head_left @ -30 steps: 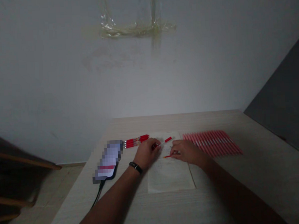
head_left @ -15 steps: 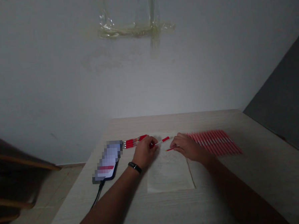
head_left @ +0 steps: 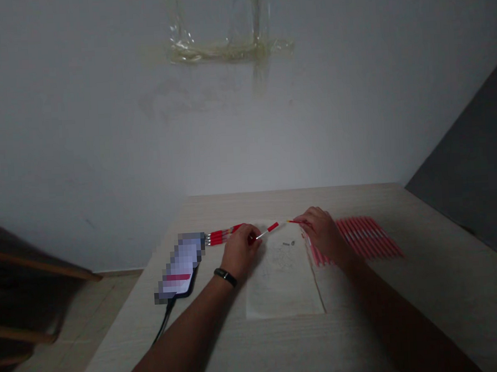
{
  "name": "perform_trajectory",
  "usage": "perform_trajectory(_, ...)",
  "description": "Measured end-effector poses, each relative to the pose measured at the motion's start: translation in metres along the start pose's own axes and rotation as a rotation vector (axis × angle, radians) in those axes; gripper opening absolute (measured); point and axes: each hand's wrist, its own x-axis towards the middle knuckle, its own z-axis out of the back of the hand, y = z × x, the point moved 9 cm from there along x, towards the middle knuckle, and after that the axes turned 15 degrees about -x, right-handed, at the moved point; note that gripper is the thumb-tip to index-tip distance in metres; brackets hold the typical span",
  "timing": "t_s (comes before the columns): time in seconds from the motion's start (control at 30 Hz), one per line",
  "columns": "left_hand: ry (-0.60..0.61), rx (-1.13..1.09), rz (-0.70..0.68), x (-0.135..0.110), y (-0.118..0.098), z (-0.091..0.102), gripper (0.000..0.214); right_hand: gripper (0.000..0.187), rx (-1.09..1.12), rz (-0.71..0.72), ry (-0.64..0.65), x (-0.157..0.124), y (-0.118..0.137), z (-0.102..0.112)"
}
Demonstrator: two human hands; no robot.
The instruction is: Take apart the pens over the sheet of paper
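Two bare hands, the left hand (head_left: 240, 252) and the right hand (head_left: 322, 232), grasp a slim red-and-white plastic pen (head_left: 269, 228) at upper centre of the table.
Left fingers clench its left end; right fingers pinch a thin red refill (head_left: 292, 221) at its right end, above a white paper sheet (head_left: 281, 284), between bundled red pens (head_left: 221, 236) and a flat pink-red pen row (head_left: 370, 238).

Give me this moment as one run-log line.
left hand: grips red-and-white pen | right hand: pinches thin red refill, aligned with pen | nearby: paper sheet, small metal bits, bundled red pens, pink pen row
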Motion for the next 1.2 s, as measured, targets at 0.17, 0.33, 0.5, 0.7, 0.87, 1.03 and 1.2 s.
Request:
perform_trajectory(0.17, 0.002, -0.011, -0.016, 0.000, 0.001, -0.002, 0.009, 0.014, 0.013, 0.035, 0.013, -0.001, 0.004, -0.001)
perform_trajectory(0.33, 0.008, -0.021, -0.013, -0.001, -0.001, -0.002, 0.007, 0.016, -0.003, -0.002, -0.004, -0.001, -0.001, -0.002)
perform_trajectory(0.5, -0.003, -0.015, -0.016, -0.001, -0.002, -0.001, 0.008, 0.016, -0.004, -0.006, -0.005, -0.002, -0.003, -0.002)
perform_trajectory(0.7, 0.004, -0.011, -0.016, -0.001, 0.001, -0.001, 0.010, 0.016, -0.048, 0.005, -0.004, -0.002, -0.002, 0.001)
perform_trajectory(0.87, 0.044, -0.004, -0.035, -0.001, -0.003, -0.005, 0.011, 0.012, -0.040, 0.045, 0.024, -0.003, 0.013, -0.002)
perform_trajectory(1.03, 0.119, -0.030, -0.078, -0.002, -0.016, -0.014, 0.009, 0.014, 0.074, 0.144, 0.076, -0.008, 0.043, -0.009)
perform_trajectory(1.2, 0.097, -0.035, -0.071, -0.002, -0.017, -0.011, 0.011, 0.017, 0.134, 0.094, 0.002, -0.006, 0.035, 0.001)
